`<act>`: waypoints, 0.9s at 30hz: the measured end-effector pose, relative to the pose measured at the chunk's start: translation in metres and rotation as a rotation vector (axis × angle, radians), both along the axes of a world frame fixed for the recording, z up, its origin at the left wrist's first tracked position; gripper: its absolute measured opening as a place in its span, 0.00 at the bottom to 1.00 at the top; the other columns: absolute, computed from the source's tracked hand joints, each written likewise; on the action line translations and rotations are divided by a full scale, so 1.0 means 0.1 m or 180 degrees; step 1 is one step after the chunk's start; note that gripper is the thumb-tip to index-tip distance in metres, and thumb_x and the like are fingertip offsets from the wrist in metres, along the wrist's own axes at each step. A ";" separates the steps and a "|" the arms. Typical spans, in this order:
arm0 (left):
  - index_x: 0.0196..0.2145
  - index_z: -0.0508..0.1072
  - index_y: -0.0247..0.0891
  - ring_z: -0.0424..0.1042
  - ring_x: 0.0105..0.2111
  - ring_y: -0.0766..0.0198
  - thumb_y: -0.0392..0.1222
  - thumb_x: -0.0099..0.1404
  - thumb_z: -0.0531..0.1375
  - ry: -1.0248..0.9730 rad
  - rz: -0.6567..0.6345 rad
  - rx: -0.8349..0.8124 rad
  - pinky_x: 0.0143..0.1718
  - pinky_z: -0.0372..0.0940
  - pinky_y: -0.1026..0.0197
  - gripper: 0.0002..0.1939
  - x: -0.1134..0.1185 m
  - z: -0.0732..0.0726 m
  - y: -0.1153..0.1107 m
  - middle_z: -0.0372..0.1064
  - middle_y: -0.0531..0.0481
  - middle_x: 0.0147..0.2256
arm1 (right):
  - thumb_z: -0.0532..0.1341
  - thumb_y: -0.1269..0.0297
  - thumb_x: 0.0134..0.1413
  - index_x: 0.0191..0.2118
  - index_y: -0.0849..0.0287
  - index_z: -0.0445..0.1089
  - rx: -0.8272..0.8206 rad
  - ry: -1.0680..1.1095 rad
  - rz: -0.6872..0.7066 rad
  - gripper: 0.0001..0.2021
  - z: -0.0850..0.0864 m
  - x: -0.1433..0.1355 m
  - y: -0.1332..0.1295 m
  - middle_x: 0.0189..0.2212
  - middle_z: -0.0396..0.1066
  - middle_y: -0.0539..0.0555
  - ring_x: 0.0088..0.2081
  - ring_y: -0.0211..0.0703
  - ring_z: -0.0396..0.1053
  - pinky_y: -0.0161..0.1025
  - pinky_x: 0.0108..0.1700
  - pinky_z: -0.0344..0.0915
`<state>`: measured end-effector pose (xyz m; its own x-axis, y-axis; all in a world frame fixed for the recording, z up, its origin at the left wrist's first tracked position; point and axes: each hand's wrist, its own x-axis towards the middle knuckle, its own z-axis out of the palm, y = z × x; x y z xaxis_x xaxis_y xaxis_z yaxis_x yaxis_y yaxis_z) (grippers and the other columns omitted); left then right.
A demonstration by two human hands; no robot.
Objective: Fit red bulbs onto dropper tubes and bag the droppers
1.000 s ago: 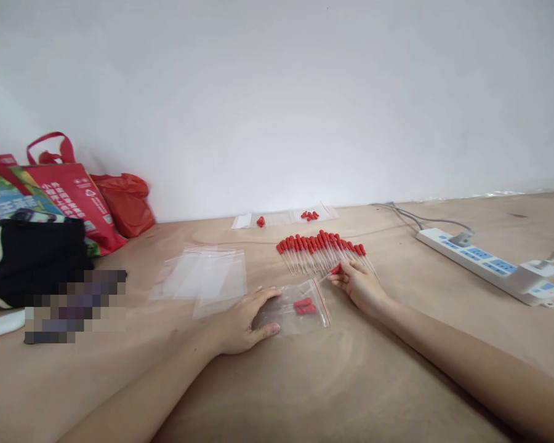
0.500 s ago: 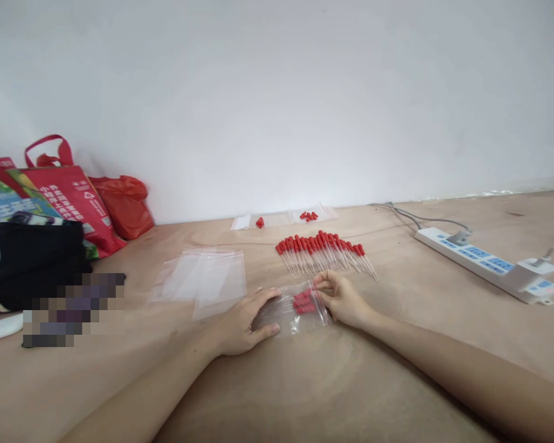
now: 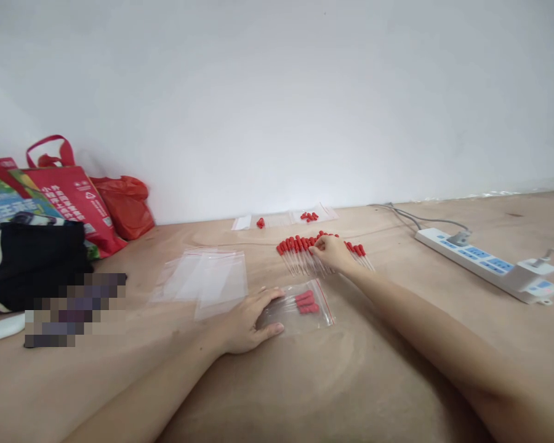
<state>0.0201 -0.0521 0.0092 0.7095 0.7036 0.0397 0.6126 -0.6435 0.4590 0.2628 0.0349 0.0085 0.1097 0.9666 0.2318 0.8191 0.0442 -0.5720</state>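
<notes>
Head view. Low and just left of centre: left hand (image 3: pixel 249 326) palm down, thumb and fingers spread over the left end of a clear zip bag (image 3: pixel 325 303), lying flat, red-lined edge to the right. Inside that bag, just below the middle of the frame: a few red-topped sticks (image 3: pixel 308 303) side by side, red ends toward the red line, pale stems toward the left hand.

Right of centre, slightly higher: right hand (image 3: pixel 336 253) over the middle of a row of loose sticks (image 3: pixel 298 245), fingertips drawn together near the red ends. Pinching a stick or merely touching: cannot tell.

Left of centre, near the left hand: overlapping flat bags (image 3: pixel 219 277), clear with red lines. Upper middle, by the foot of the wall (image 3: pixel 277 111): a cluster of red tops (image 3: pixel 309 216) on clear plastic. Right side: white power strip (image 3: pixel 457 251) with plugs. Left side: printed shopping bag (image 3: pixel 74 194), red plastic bag (image 3: pixel 128 209), striped black bag (image 3: pixel 41 258), and a pixelated patch, contents hidden.
</notes>
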 end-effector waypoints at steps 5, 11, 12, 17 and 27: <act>0.54 0.53 0.41 0.53 0.55 0.56 0.49 0.60 0.53 0.0034 -0.0015 -0.0016 0.54 0.51 0.51 0.26 0.00 -0.02 0.01 0.54 0.46 0.55 | 0.57 0.57 0.43 0.27 0.62 0.69 -0.0526 -0.0359 -0.0317 0.12 -0.04 -0.23 0.15 0.29 0.71 0.60 0.33 0.47 0.69 0.38 0.33 0.62; 0.53 0.53 0.41 0.55 0.54 0.58 0.49 0.60 0.52 -0.0026 -0.0061 0.0022 0.54 0.51 0.51 0.25 0.00 -0.01 0.01 0.54 0.46 0.55 | 0.57 0.62 0.41 0.27 0.63 0.68 -0.0546 -0.0199 -0.0354 0.09 -0.02 -0.24 0.22 0.26 0.70 0.60 0.30 0.46 0.69 0.37 0.29 0.60; 0.53 0.53 0.41 0.55 0.54 0.58 0.49 0.60 0.52 -0.0017 -0.0050 0.0022 0.54 0.51 0.51 0.25 0.01 -0.01 0.00 0.54 0.46 0.55 | 0.56 0.62 0.42 0.25 0.62 0.67 -0.0502 -0.0178 -0.0319 0.09 0.00 -0.21 0.21 0.25 0.70 0.60 0.30 0.46 0.69 0.36 0.28 0.60; 0.53 0.53 0.41 0.54 0.54 0.57 0.48 0.60 0.53 -0.0005 -0.0048 0.0044 0.55 0.50 0.50 0.25 0.01 0.00 -0.01 0.54 0.46 0.55 | 0.51 0.59 0.48 0.21 0.60 0.62 -0.0088 0.0089 -0.0008 0.12 0.07 0.06 0.03 0.21 0.67 0.54 0.27 0.40 0.66 0.34 0.28 0.58; 0.53 0.55 0.40 0.54 0.54 0.57 0.49 0.60 0.52 0.0059 -0.0060 0.0103 0.55 0.50 0.50 0.24 0.00 -0.01 0.01 0.54 0.45 0.55 | 0.59 0.59 0.41 0.56 0.62 0.35 0.0210 0.2560 0.0556 0.39 -0.28 0.33 -0.64 0.16 0.62 0.41 0.17 0.36 0.62 0.34 0.21 0.60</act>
